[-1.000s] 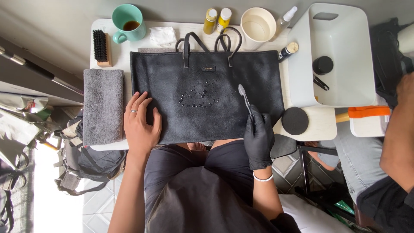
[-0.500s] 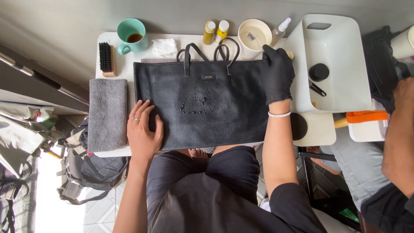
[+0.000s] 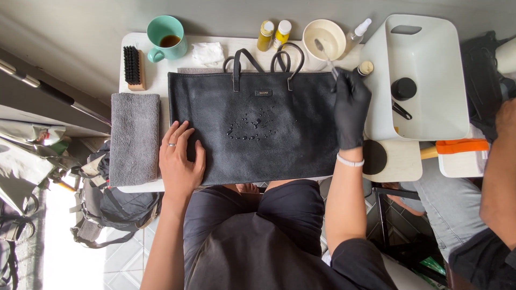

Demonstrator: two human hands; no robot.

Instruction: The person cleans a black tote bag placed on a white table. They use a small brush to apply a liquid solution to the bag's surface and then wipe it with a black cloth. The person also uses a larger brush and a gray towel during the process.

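Observation:
A black suede tote bag [image 3: 252, 126] lies flat on the small white table [image 3: 156, 80], with droplets beaded at its middle. My bare left hand [image 3: 180, 158] rests flat on the bag's lower left corner, a ring on one finger. My right hand [image 3: 350, 104], in a black glove, is at the bag's upper right corner and holds a small brush [image 3: 324, 53] whose head reaches into the cream bowl [image 3: 323, 38].
Along the back stand a teal mug [image 3: 166, 36], a crumpled white tissue [image 3: 207, 52], two yellow bottles [image 3: 273, 35] and a spray bottle [image 3: 357, 32]. A wooden brush [image 3: 133, 67] and grey towel [image 3: 134, 137] lie left. A white bin [image 3: 424, 80] sits right. Another person's arm [image 3: 497, 177] is at far right.
My gloved right hand has lifted the small brush from the bag's right side up to the cream bowl. My left hand has stayed on the bag.

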